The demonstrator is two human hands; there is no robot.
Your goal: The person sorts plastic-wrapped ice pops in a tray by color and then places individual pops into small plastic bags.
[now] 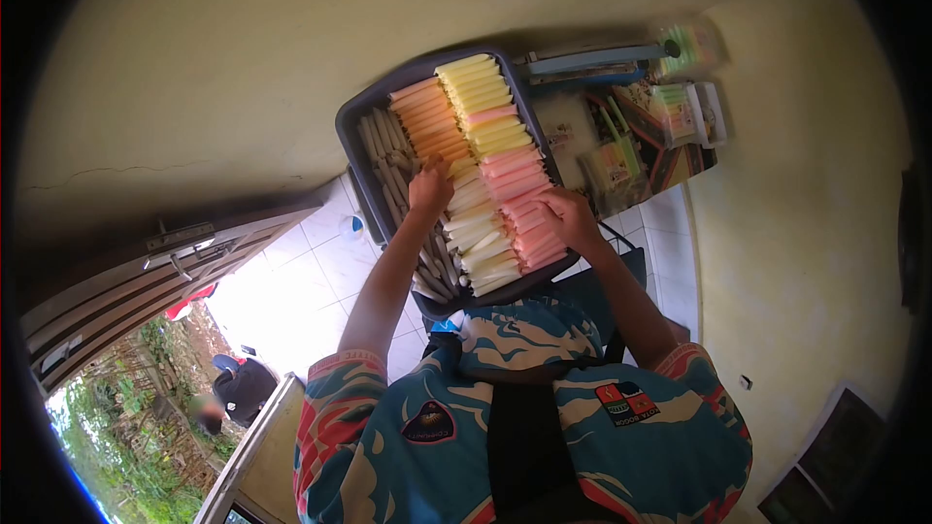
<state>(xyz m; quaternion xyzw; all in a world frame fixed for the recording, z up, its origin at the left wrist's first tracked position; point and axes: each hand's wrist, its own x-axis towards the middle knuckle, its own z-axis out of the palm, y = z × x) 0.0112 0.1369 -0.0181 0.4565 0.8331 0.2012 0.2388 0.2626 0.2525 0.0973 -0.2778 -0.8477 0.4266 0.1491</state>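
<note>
A dark grey tub (351,141) holds rows of slim wrapped sticks: grey ones (393,170) at the left, orange ones (423,116), yellow ones (476,87), pink ones (515,175) and cream ones (476,223). My left hand (431,186) rests over the row between the orange and cream sticks, its fingers bent together; what is between them is too small to make out. At the tub's right side, my right hand (568,215) touches the pink sticks with its fingers curled; its fingertips are partly hidden.
Behind the tub at the right, a table (558,126) bears packs of coloured sticks (614,163) and a white container (712,114). A door (175,257) stands open at the left onto white floor tiles (330,257). A person in dark clothing (245,390) is outside.
</note>
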